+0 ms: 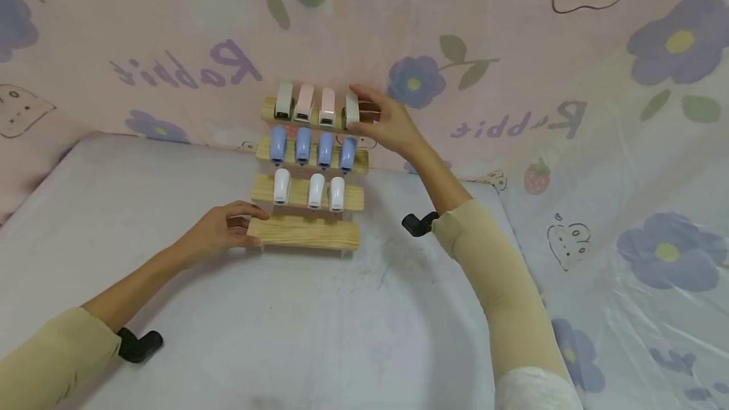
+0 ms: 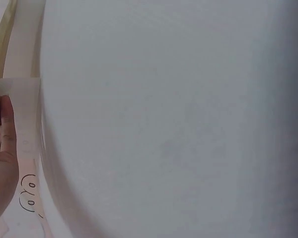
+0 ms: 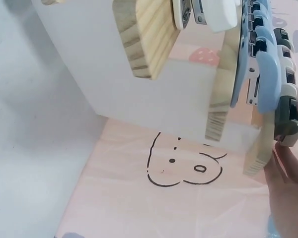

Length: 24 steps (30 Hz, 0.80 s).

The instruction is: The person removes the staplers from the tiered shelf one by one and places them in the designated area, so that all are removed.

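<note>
A stepped display rack (image 1: pixel 304 231) with wooden shelves carries rows of small staplers. My right hand (image 1: pixel 390 122) is at the right end of the top shelf, thumb and fingers pinching a pale green stapler (image 1: pixel 352 110). Beside it on that shelf stand two pink staplers (image 1: pixel 304 101) and another green stapler (image 1: pixel 283 99). Several blue staplers (image 1: pixel 325 149) line the shelf below, and three white staplers (image 1: pixel 316 190) the one under that. With my left hand (image 1: pixel 219 229) I grip the left end of the lowest shelf; in the left wrist view the thumb (image 2: pixel 6 109) lies against its side.
The rack stands on a white tabletop (image 1: pixel 364 328), close to a pink curtain (image 1: pixel 342 30) printed with flowers and rabbits. White side panels (image 3: pixel 184 94) support the shelves. A black wrist mount (image 1: pixel 418 224) sticks out from each sleeve.
</note>
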Tool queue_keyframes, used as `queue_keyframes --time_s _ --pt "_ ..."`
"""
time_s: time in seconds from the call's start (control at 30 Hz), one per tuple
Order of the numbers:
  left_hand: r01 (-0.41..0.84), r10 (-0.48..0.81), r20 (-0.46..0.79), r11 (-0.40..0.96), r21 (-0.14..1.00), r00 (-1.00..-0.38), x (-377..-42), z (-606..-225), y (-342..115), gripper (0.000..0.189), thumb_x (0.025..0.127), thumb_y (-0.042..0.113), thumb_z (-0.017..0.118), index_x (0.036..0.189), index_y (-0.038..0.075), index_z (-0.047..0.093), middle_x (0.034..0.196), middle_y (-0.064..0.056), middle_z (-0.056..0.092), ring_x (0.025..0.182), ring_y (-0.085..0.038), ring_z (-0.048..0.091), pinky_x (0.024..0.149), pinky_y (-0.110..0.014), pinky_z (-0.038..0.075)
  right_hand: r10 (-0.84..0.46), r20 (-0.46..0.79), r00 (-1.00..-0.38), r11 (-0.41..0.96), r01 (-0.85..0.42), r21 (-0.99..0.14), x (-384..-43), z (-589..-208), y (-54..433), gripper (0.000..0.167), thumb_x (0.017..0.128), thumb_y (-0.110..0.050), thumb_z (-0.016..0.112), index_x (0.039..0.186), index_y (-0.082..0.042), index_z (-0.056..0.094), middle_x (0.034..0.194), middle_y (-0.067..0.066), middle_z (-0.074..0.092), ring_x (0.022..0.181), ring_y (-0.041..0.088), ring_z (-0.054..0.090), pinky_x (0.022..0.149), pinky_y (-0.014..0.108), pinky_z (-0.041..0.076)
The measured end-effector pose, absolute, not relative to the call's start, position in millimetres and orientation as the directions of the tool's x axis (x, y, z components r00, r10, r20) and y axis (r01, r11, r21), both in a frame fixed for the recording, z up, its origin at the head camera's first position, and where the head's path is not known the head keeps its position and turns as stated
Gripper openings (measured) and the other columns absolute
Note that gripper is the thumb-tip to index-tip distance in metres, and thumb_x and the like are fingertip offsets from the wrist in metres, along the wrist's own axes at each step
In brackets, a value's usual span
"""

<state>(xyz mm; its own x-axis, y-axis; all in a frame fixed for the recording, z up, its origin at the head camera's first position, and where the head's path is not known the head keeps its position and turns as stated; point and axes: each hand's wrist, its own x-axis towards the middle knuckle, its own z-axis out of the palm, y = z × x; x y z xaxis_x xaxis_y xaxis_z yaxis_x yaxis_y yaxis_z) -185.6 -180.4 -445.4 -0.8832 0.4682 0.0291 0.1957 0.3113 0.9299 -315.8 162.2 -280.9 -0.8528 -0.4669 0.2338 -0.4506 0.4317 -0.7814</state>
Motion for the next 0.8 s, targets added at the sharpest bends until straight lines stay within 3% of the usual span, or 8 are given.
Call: queue_keyframes --time_s 0.23,0.4,0.8 --pt "0.163 0.48 0.0 0.299 0.94 -0.877 -180 -446 -175 0.056 0.081 0.011 0.083 0.13 0.002 0.059 0.135 -0.017 0.052 0.105 -0.026 0.061 0.083 -0.023 0.052 -0.477 0.201 -0.856 0.482 -0.445 -0.754 -320 -287 162 0.075 0.085 -0.013 0.08 0.15 -0.012 0.044 0.146 0.008 0.05 0.122 0.021 0.056 0.102 0.033 0.045" --pt "0.111 0.436 -0.061 0.359 0.927 -0.898 -179 -444 -173 0.055 0.081 0.017 0.083 0.13 0.009 0.06 0.14 -0.015 0.051 0.113 -0.031 0.059 0.085 -0.026 0.051 -0.476 0.213 -0.853 0.514 -0.467 -0.72 -321 -288 163 0.075 0.084 -0.016 0.081 0.149 -0.011 0.045 0.147 0.006 0.05 0.117 0.017 0.057 0.099 0.029 0.045" --pt "0.049 0.389 -0.114 0.385 0.922 -0.914 -181 -437 -175 0.055 0.082 0.021 0.083 0.131 0.01 0.062 0.142 -0.015 0.051 0.117 -0.033 0.056 0.082 -0.025 0.051 -0.438 0.211 -0.874 0.442 -0.414 -0.796 -322 -283 173 0.073 0.082 -0.009 0.082 0.147 -0.01 0.048 0.134 0.016 0.058 0.118 0.027 0.06 0.1 0.035 0.047"
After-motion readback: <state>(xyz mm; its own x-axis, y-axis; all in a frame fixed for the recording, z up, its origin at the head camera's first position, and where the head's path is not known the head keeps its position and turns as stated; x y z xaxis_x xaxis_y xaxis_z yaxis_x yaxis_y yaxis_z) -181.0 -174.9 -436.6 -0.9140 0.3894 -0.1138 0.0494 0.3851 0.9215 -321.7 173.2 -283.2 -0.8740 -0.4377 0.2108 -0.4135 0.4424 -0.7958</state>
